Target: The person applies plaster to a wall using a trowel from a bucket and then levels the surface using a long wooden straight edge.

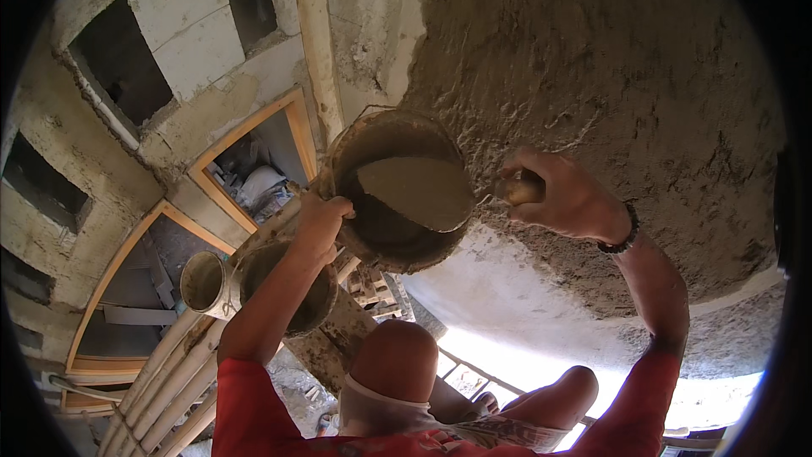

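Observation:
My left hand (pixel 320 224) is closed on the left rim of a round, mortar-crusted bucket (pixel 385 258), thumb over the edge. My right hand (pixel 562 195) wraps round the rounded, yellowish wooden handle of a trowel (pixel 414 193). A thin metal neck leads from that handle to the bucket. The trowel's broad grey blade, coated in mortar, lies across the bucket's mouth. Below the blade the bucket's inside is dark, and how much mortar it holds is hard to make out. Just beyond my right hand is a wall (pixel 592 59) covered in rough brown mortar.
Two more mortar-stained buckets (pixel 203 282) stand at the left by my left forearm. Long bamboo poles (pixel 165 377) run below them beside a plank. Wood-framed openings (pixel 296 127) and a block wall fill the left. My bent knees (pixel 393 364) are at the bottom.

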`<action>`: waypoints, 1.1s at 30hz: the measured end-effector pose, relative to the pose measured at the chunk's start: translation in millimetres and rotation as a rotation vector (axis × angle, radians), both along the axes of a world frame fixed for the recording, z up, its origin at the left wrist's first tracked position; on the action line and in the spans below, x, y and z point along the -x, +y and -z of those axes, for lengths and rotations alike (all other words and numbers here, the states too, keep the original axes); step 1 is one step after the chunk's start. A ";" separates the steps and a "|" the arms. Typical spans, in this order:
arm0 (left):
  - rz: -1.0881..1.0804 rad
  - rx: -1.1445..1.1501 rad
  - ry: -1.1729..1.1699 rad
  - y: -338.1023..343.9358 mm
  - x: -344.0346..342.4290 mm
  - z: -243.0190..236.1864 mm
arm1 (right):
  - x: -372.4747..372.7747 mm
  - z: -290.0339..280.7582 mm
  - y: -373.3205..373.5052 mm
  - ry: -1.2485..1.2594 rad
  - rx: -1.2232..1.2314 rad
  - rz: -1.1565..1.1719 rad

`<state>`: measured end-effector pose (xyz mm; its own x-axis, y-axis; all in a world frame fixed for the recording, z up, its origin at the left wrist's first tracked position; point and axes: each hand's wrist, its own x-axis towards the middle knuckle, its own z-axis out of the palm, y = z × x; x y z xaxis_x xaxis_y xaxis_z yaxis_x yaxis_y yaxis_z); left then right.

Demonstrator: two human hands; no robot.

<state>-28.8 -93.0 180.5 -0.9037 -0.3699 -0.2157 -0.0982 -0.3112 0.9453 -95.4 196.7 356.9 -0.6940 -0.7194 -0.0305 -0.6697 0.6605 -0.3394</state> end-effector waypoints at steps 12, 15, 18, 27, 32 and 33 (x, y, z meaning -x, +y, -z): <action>-0.065 -0.033 -0.019 -21.5 -7.2 19.2 | 129.1 -88.0 44.0 0.586 0.165 0.496; -0.047 0.015 -0.030 -22.5 -4.1 24.6 | 104.7 -88.5 45.5 0.477 0.131 0.457; 0.018 0.085 -0.014 -11.5 -0.8 15.3 | 79.3 -45.9 45.3 0.031 0.141 0.433; 0.196 0.308 -0.095 42.4 20.0 -26.7 | 19.3 77.2 16.9 0.663 -0.417 -0.082; 0.143 0.307 -0.034 71.6 16.3 -38.9 | 19.2 111.1 24.2 0.502 -0.419 -0.107; 0.123 0.347 -0.038 80.5 15.2 -41.1 | 18.5 116.6 33.5 0.387 -0.385 -0.111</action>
